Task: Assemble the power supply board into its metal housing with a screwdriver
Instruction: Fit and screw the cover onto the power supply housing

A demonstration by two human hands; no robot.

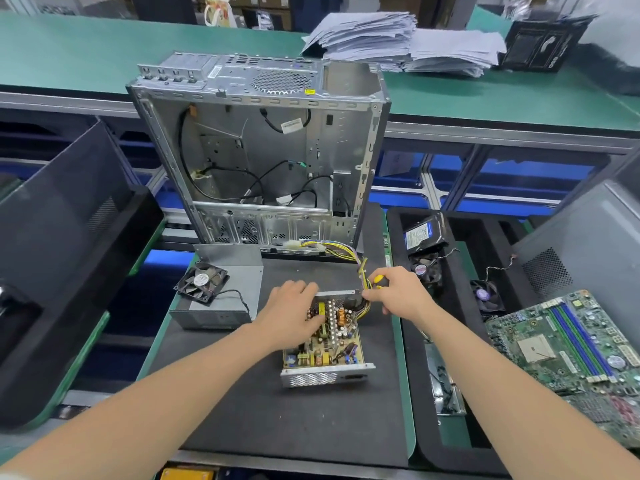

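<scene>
The tan power supply board (pixel 332 344), crowded with coils, capacitors and pale heat sinks, lies flat inside its open silver metal housing (pixel 322 377), whose perforated near wall faces the person. The housing sits in the middle of a black mat (pixel 277 410) on the near green-edged worktop (pixel 408 393).

The left hand (pixel 294 313) lies palm down on the far left part of the board, its fingers (pixel 304 289) stretched out nearly straight and reaching the housing's far wall, gripping nothing. The right hand (pixel 398 296) is at the housing's far right corner, its fingers curled round the yellow-and-black-handled screwdriver (pixel 379 280); the tool's shaft and tip are hidden behind the hand. A bundle of yellow, black and coloured wires (pixel 356 258) runs from that corner away toward the far edge of the mat.

Left of the housing, on the same mat, rests a grey sheet-metal cover (pixel 225 306) with a black square fan (pixel 201 282) lying on it. Beyond stands an open silver computer case (pixel 263 150) with loose black cables inside. To the right, a black foam tray (pixel 433 445) holds a hard drive (pixel 420 235), and a green motherboard (pixel 571 341) lies further right.
</scene>
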